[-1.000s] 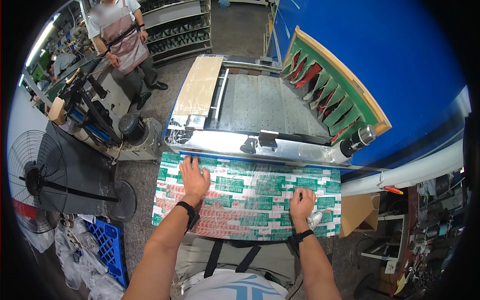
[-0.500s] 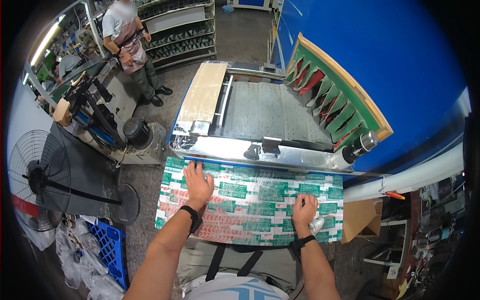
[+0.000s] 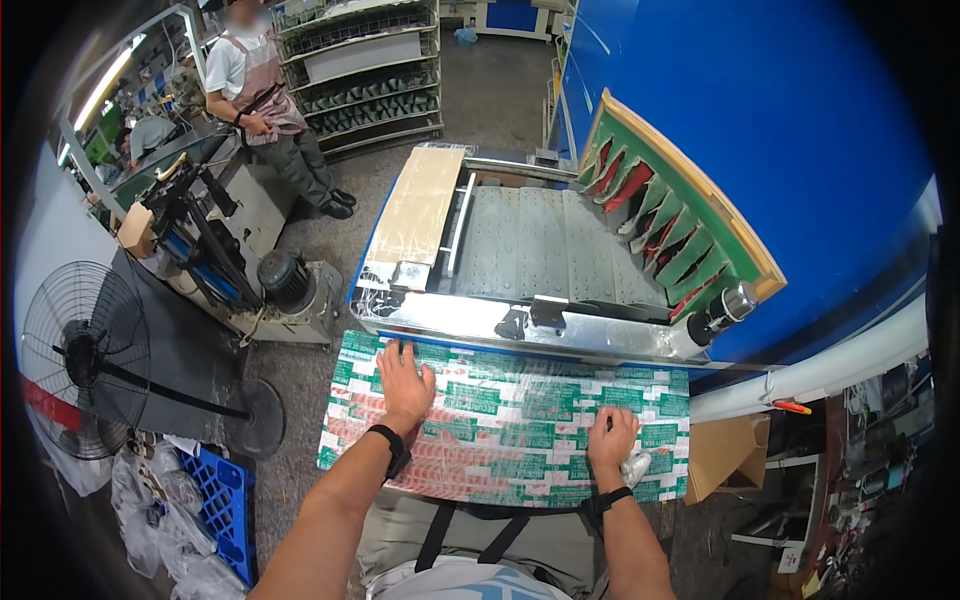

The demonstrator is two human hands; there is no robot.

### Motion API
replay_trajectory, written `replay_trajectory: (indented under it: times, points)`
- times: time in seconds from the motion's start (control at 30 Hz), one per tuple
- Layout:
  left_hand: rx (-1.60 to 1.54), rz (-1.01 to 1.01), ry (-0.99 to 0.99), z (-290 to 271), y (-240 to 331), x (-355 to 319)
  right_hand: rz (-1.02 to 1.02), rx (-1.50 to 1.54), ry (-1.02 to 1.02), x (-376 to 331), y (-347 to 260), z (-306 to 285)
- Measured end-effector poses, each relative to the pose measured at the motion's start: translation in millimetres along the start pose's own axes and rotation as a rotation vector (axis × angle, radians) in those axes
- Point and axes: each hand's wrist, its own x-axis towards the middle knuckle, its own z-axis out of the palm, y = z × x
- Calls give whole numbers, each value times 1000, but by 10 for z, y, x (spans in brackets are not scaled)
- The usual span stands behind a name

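Note:
My left hand (image 3: 405, 388) lies flat with fingers apart on a tabletop (image 3: 500, 450) covered in green, white and red printed tape. It holds nothing. My right hand (image 3: 611, 440) rests on the right part of the same top, its fingers curled in. A dark spot shows by its thumb; what it holds, if anything, is hidden. Next to that wrist lies a small crumpled whitish thing (image 3: 635, 467). Just beyond the tabletop is a conveyor with a grey slatted belt (image 3: 540, 245), whose metal front rail (image 3: 460, 313) runs along the far edge.
Green and red flaps (image 3: 660, 225) hang in the wood-framed opening of a blue machine (image 3: 760, 130). A beige board (image 3: 418, 210) lies along the conveyor's left. A fan (image 3: 82, 360), a motor (image 3: 287, 278) and a blue crate (image 3: 222, 505) stand left; a co-worker (image 3: 265, 110) stands beyond.
The view has shifted, so the scene sits slightly lower in the picture. Both hands stay at nearly the same places on the tabletop. The co-worker's hands have come together in front.

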Motion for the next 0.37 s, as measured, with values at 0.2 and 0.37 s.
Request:
replay_trajectory:
  times: [0.2, 0.37]
  points:
    - [8, 18, 3, 9, -5, 24, 8, 6, 2, 16, -17, -5]
    - [-1, 27, 30, 34, -2, 23, 34, -5, -11, 16, -12, -41]
